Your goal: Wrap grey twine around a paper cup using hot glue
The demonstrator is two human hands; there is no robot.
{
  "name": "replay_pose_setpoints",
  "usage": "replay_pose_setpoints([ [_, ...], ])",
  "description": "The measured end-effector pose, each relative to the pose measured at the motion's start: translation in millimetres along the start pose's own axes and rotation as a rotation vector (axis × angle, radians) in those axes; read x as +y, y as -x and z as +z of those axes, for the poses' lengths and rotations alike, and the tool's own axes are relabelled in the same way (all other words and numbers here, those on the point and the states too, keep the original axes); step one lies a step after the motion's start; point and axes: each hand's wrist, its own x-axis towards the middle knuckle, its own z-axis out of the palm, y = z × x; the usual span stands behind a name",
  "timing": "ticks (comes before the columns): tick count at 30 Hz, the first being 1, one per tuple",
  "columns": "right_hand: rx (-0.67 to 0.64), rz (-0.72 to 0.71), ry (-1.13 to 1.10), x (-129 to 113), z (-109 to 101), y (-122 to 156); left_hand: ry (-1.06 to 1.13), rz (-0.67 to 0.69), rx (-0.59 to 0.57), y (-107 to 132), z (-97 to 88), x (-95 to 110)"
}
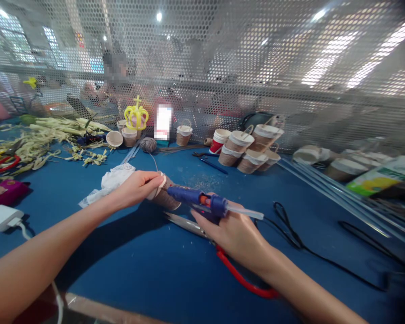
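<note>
My left hand (137, 188) is closed round a brown paper cup (165, 198) with a white rim, holding it on its side over the blue table (148, 265). My right hand (232, 234) grips a blue hot glue gun (197, 198), a clear glue stick poking out of its back end. The gun's nozzle points at the cup, right beside my left fingers. Scissors with red handles (243, 279) lie under my right wrist. The glue gun's black cord (300, 243) trails off to the right.
Stacked brown cups with white rims (253, 148) lie at the back, with a red cup (219, 140), a twine ball (148, 144) and a yellow crown (137, 116). Straw strips (47, 139) cover the left. A white charger (2, 217) and glue sticks (340, 198) lie at the sides. A mesh screen (256, 67) stands behind.
</note>
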Motion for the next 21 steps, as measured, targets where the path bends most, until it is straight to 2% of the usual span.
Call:
replay_pose_setpoints([
  [6, 0.028, 0.008, 0.009, -0.4, -2.5, -1.1, -0.005, 0.019, 0.004, 0.6, -0.5, 2.2],
  [11, -0.026, 0.029, 0.010, 0.1, -1.6, 0.5, -0.010, 0.017, -0.012, 0.8, -0.5, 1.9],
  [16, 0.023, 0.009, 0.022, 0.8, -1.4, 0.0, -0.013, 0.029, 0.004, 0.7, -0.5, 0.6],
  [21, -0.057, 0.039, -0.024, -0.7, -1.9, 0.3, 0.003, 0.023, -0.019, 1.2, -0.7, 2.2],
])
